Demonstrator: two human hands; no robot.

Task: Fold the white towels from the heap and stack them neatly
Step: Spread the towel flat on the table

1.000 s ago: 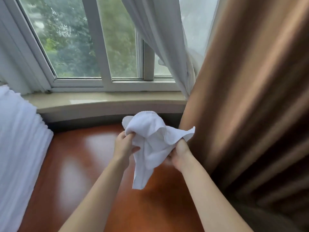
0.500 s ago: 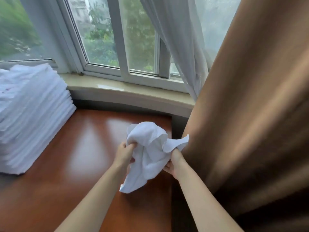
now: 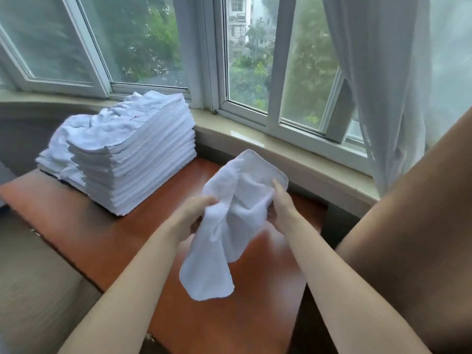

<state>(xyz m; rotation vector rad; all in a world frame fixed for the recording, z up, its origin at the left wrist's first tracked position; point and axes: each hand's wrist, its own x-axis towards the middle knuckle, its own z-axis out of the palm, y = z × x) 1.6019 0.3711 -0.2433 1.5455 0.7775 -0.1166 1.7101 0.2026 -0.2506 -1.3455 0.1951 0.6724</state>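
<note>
Both hands — left hand (image 3: 190, 217), right hand (image 3: 282, 206) — pinch the bunched towel (image 3: 229, 226), fingers curled on it. Folded like this, it could come out crooked and maybe tip the stack (image 3: 127, 154) on the surface (image 3: 107, 233).

Red-brown wood table (image 3: 107, 233), stone sill (image 3: 293, 149), white-framed window (image 3: 274, 72) w/ daylight, sheer curtain (image 3: 383, 72), brown drape (image 3: 421, 213)

Soft, grey daylight enters through the window (image 3: 255, 72) across the top of the frame and lights the scene evenly, without hard shadows. The polished desk (image 3: 102, 226) shows pale, hazy glare at the centre. Window frames bow near the edges from wide-angle distortion. Motion blur smears the upper left panes and the lower left corner.
</note>
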